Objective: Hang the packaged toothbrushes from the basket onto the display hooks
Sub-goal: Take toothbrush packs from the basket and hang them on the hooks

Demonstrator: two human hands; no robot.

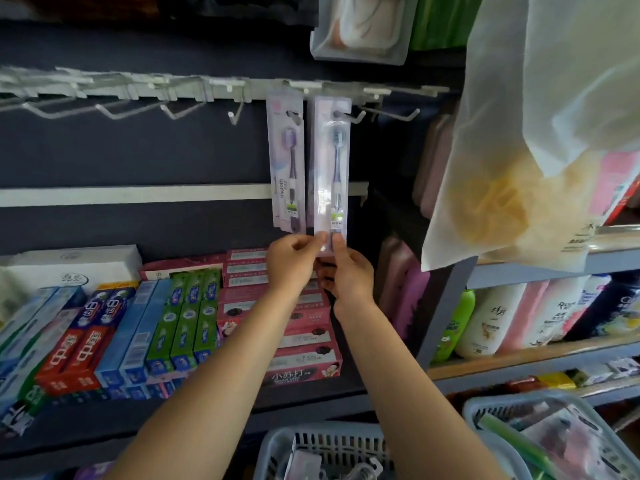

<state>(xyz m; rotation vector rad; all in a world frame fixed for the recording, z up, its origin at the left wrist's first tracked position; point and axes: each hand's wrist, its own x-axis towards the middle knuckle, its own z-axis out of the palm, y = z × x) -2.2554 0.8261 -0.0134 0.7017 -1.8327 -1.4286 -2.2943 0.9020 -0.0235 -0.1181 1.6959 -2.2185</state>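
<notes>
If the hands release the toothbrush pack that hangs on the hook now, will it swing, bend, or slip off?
The toothbrush pack is long, thin and hangs from one hook, so it would probably swing a little. Its clear blister looks fairly stiff, so it likely will not flop. The hook tip turns upward, so slipping off seems unlikely.

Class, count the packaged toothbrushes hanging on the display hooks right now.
2. One toothbrush pack hangs on a hook untouched; the second pack hangs just to its right, its bottom edge pinched by the left hand and right hand.
</notes>
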